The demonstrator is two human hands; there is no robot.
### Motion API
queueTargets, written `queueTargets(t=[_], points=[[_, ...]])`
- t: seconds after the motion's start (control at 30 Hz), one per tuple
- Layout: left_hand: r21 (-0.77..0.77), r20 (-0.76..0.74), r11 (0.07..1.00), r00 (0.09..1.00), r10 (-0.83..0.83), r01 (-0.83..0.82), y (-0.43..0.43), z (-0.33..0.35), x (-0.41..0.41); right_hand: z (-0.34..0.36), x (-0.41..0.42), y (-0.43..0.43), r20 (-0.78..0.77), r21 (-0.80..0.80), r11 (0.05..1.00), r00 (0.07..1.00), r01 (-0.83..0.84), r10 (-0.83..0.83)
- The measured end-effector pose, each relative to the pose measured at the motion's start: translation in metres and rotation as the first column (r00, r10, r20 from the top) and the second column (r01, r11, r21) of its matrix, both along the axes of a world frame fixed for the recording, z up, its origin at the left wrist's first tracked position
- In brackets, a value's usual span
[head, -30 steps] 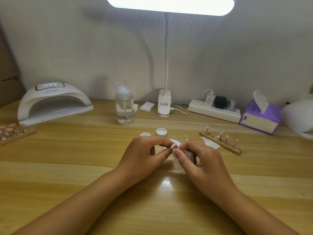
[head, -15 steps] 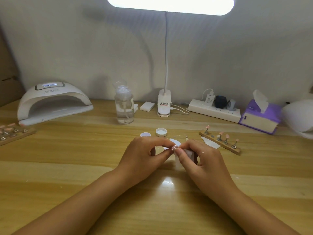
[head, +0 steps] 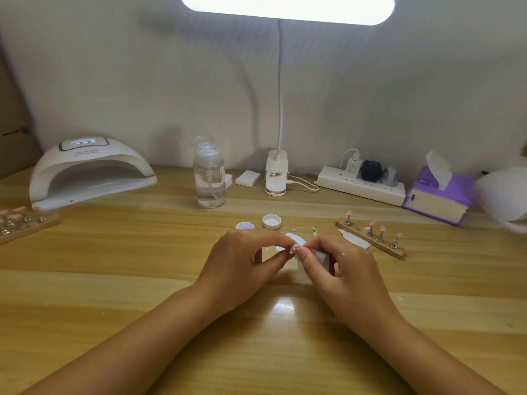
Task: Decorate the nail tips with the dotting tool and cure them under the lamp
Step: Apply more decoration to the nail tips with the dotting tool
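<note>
Dotted pink nail tip [head: 294, 248] held at centre of table [head: 114, 280].
It is pinched by the left hand [head: 242, 260]; a white wipe [head: 318, 256] is gripped by the right hand [head: 350, 269], just beside it; the curing lamp [head: 91, 169] stands back left.

On the table [head: 114, 266] the curing lamp [head: 91, 169] is standing far left, the pump bottle [head: 209, 181], desk lamp base [head: 276, 176], power strip [head: 360, 185] and tissue box [head: 436, 199] are sitting in a row to its right, and the nail tip stand [head: 370, 238] is lying before the power strip.
</note>
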State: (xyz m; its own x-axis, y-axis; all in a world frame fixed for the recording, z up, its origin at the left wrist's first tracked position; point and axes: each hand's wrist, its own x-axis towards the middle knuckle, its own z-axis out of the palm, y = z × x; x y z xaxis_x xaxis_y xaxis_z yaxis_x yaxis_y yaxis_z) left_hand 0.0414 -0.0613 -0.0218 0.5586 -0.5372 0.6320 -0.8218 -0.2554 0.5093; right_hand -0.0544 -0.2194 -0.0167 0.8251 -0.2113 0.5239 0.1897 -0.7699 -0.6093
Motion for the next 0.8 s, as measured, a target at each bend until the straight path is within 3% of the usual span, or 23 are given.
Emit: queueTargets(t=[0.2,0.5,0.73,0.8], points=[[0.013,0.05,1.0,0.999,-0.004,0.003,0.0,0.002,-0.001,0.0,0.001,-0.003,0.002,0.057,0.998,1.0,0.027,-0.027],[-0.041,-0.073,0.999,0.997,0.03,-0.033,-0.001,-0.003,0.004,0.004,0.0,-0.005,0.118,0.23,0.97,0.987,0.084,-0.113],[-0.087,-0.157,0.996,0.988,0.001,-0.014,0.0,0.001,0.007,0.019,0.002,-0.019,0.051,0.284,0.933,0.968,0.222,-0.246],[-0.075,-0.141,0.997,0.99,0.001,-0.011,0.001,0.002,0.006,0.025,0.009,-0.026,-0.023,0.208,0.942,0.964,0.263,-0.265]])
